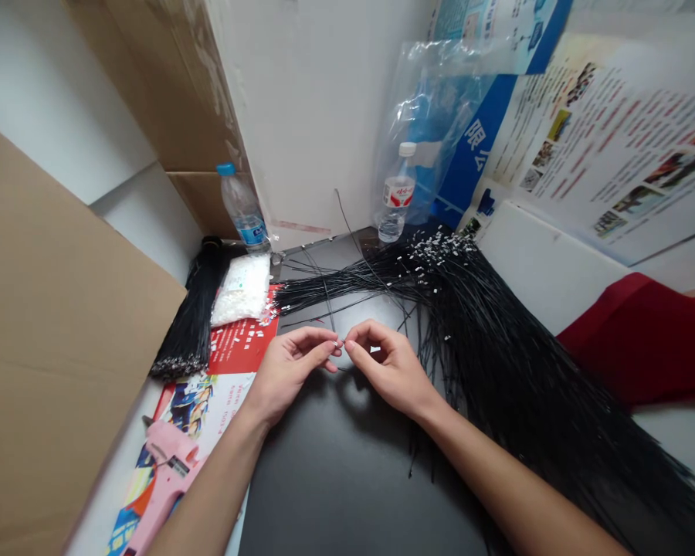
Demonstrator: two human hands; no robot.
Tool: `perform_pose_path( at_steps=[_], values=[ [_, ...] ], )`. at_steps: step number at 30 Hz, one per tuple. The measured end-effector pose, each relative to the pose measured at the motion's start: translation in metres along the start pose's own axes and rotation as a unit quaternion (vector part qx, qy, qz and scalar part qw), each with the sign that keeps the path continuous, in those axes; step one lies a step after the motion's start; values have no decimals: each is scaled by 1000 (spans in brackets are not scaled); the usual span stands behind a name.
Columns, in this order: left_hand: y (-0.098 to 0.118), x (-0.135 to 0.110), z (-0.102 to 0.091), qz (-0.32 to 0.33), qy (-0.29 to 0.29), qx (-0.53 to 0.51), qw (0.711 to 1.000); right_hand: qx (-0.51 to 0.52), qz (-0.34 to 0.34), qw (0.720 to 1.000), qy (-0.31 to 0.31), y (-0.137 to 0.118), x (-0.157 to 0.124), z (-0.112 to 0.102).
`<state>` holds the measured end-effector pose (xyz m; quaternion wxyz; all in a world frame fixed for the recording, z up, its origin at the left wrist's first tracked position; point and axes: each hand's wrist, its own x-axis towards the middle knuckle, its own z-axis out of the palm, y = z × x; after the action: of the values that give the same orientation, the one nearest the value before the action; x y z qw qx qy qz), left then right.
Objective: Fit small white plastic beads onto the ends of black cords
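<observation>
Over the dark tabletop my left hand [293,363] and my right hand [389,367] almost meet, each in a thumb-and-finger pinch. Between the fingertips is the small end of a thin black wire [327,297]; its tip is too small to make out. A tiny white piece [375,350] shows by my right hand's curled fingers; whether it is held I cannot tell. Just beyond the hands lies a bundle of black wires [347,278] with small white ends. To the right, a large heap of black wires [515,386] runs close to my right forearm.
Beyond stand a blue-capped bottle [242,205] and a white-capped bottle [398,193]. A bag of small white parts [243,289] and a pink glue gun [167,471] lie left, near another black wire bundle [188,324]. Cardboard [52,332] blocks the far left; red cloth [637,340] is at right.
</observation>
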<state>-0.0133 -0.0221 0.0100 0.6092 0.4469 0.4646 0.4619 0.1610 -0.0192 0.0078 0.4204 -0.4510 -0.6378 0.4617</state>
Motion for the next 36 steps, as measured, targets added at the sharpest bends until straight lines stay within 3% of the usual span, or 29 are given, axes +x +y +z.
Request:
perform_pose_path(
  at_steps=[5, 17, 36],
  values=[
    [-2, 0, 0, -8, 4, -34, 999, 2, 9, 1000, -8, 1, 1, 0],
    [-1, 1, 0, -7, 3, -7, 1000, -9, 22, 999, -25, -1, 0, -3],
    [0, -1, 0, -22, -6, 13, 1000, -68, -38, 997, -12, -3, -2, -3]
  ],
)
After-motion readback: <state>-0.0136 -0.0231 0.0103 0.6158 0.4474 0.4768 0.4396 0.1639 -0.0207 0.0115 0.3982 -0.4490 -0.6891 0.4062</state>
